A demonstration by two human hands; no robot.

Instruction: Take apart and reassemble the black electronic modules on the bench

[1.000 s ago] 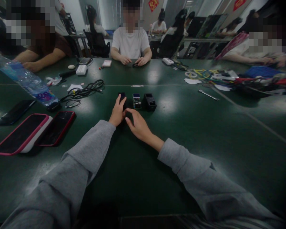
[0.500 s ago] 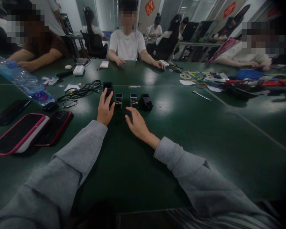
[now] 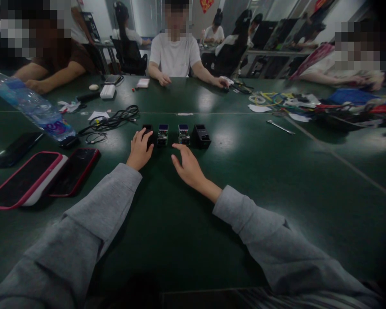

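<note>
My left hand [image 3: 140, 149] rests at the left black housing [image 3: 148, 134], its fingers spread and partly covering it; whether it grips the housing is hard to see. My right hand [image 3: 187, 165] hovers over the green table with fingers apart and nothing in them, just in front of the right circuit board [image 3: 183, 134]. Between the hands stands the left circuit board [image 3: 162, 135], with a small dark screen at its top. The right black housing [image 3: 202, 136] stands beside the right board. These four small devices form a row.
A bottle [image 3: 35, 109] lies tilted at the left, near phones [image 3: 73, 171] and black cables [image 3: 119, 118]. A wrench [image 3: 280, 127] and a pile of wires [image 3: 334, 107] are at the right. Across the table [image 3: 228, 231] sits a person in white [image 3: 175, 53].
The left black housing now stands lower, level with the other devices, and my left hand has come down with it. The view has shifted slightly. My right hand stays much the same.
</note>
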